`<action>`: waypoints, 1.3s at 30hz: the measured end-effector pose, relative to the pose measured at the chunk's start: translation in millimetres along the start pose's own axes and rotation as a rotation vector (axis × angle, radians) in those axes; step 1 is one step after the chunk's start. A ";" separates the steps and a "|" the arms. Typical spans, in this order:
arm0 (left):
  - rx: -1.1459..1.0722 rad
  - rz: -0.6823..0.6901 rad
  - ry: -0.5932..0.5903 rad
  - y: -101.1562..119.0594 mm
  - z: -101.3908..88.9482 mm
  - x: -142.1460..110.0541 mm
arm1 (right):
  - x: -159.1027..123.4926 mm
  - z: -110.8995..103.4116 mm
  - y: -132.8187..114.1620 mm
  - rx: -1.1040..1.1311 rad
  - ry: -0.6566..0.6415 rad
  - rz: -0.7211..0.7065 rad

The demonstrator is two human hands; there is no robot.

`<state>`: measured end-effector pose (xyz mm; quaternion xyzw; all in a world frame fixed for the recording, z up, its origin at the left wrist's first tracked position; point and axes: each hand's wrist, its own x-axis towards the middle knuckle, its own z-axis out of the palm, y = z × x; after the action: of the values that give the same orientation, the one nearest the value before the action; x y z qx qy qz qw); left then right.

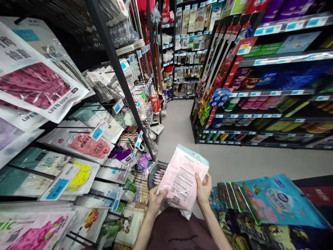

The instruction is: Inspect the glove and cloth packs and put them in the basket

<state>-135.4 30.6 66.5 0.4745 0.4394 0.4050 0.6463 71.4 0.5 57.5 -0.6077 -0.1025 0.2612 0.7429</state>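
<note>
1. Grey, smooth flooring (177, 125) is seen along a narrow shop aisle, with display racks set on both sides.
2. A pale pink, flat plastic packet with a teal header (182, 180) is held tilted above the lap, its printed side turned upward and the word "Magic" shown near the top.
3. The packet's lower left edge is pinched by the left hand (156, 200), with the thumb laid on the front.
4. Its right edge is pinched by the right hand (203, 190), with the digits bent around it.
5. A grey plastic shopping basket (150, 174), partly covered by the packet, is seen just beyond the left hand; some packets are contained in it.
6. On the left, a white plastic packet with dark pink spotted fabric (36, 86) is hung above a packet of bright yellow gloves (80, 175), and a blue-and-white price tag (57, 188) is marked 6.80.
7. On the right, black tiered shelving (287, 92) is lined with price labels.
8. At the lower right, a light blue packet with cartoon figures (282, 201) is displayed.
</note>
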 end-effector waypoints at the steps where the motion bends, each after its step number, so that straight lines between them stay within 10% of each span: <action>1: 0.000 0.000 0.003 1.0 0.9 -1.0 | 0.3 0.1 0.3 -0.004 0.004 0.007; 39: -0.018 -0.092 0.083 1.0 -3.5 -19.7 | -9.4 -12.7 26.0 -0.029 0.015 0.076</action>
<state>-144.4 13.1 70.5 0.4309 0.4835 0.3980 0.6497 62.6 -11.8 31.1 -0.6239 -0.0773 0.2832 0.7243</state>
